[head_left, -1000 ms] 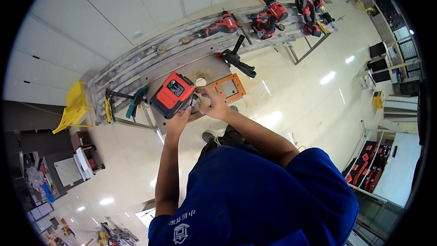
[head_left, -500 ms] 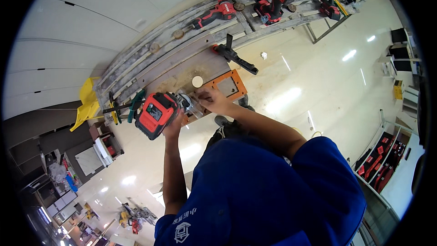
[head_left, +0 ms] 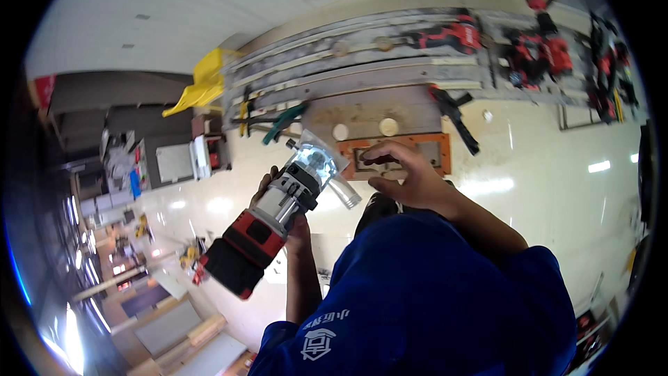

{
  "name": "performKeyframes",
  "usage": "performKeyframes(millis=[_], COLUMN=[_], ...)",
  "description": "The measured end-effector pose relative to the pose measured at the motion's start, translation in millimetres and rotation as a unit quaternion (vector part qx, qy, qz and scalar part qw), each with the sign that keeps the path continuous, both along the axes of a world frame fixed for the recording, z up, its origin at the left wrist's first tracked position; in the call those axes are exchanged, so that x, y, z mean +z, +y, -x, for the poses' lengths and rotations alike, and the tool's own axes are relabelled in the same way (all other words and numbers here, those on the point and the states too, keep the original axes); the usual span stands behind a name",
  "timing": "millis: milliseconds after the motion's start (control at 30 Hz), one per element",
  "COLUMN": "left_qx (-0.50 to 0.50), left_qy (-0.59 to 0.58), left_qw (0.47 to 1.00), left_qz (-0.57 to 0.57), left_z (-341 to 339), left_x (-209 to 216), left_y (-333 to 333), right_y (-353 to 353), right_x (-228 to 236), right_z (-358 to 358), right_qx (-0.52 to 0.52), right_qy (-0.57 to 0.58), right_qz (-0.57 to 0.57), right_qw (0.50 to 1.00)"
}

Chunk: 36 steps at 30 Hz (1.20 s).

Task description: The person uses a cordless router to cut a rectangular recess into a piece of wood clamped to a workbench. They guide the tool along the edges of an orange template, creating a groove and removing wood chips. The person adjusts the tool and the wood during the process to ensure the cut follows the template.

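My left hand point(head_left: 299, 233) is wrapped round a red, black and silver cordless trim router point(head_left: 278, 202). The router is tilted, its battery end toward the lower left and its lit, clear base toward the workbench. A short silvery tube point(head_left: 345, 192) sticks out beside the base. My right hand point(head_left: 416, 175) is empty, thumb and fingers apart, in front of an orange frame-shaped template point(head_left: 438, 143). That template lies along the near edge of a dusty board point(head_left: 355, 108). Two pale round spots show on the board; whether they are discs or holes I cannot tell.
A black and red clamp point(head_left: 456, 115) grips the board's right side, and a green-handled clamp point(head_left: 282, 124) is at the left. Along the slatted bench point(head_left: 390, 69) lie a red drill point(head_left: 452, 35) and several other power tools. A yellow plastic object point(head_left: 205, 80) stands at the bench's left end.
The router has been lifted away from the template and tipped, so its lit base now shows. My right hand has come off the router's base and opened. The view has swung leftward.
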<state>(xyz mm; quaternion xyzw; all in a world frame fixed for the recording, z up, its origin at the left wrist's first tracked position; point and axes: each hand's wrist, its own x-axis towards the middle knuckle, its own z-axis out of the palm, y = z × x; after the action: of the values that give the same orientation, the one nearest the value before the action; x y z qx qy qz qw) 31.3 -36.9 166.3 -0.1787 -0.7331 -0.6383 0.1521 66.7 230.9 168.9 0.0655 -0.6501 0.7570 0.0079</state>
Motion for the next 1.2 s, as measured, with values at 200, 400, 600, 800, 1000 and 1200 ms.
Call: performKeyframes(millis=[200,400,600,800,1000,1200], left_qx=[-0.056,-0.044,-0.296,-0.186,-0.08,0.032], left_qy=[-0.117,0.125,-0.08,0.041,0.147,0.277], left_qw=[0.986,0.978,0.947,0.981,0.985,0.96], left_qz=[0.107,0.161,-0.092,-0.027,0.035,0.004], left_z=[1.2,9.8,18.0,27.0,30.7,49.6], left_x=[92.4,73.7,69.7,61.9,65.0,60.2], left_y=[-57.0,-78.7,-130.9,-151.8,-149.2,-137.4], right_y=[-51.0,-89.0,-122.0,-164.6,-186.0,-191.1], right_x=[53.3,117.2,137.8,133.7,143.0,149.3], right_z=[14.7,75.6,86.1,81.7,88.2,102.3], right_qx=[-0.03,0.083,0.158,0.034,0.022,0.019], right_qy=[0.241,0.447,0.476,0.577,0.644,0.671], right_qz=[-0.091,-0.206,-0.295,-0.311,-0.357,-0.394], right_qw=[0.966,0.866,0.813,0.754,0.676,0.627])
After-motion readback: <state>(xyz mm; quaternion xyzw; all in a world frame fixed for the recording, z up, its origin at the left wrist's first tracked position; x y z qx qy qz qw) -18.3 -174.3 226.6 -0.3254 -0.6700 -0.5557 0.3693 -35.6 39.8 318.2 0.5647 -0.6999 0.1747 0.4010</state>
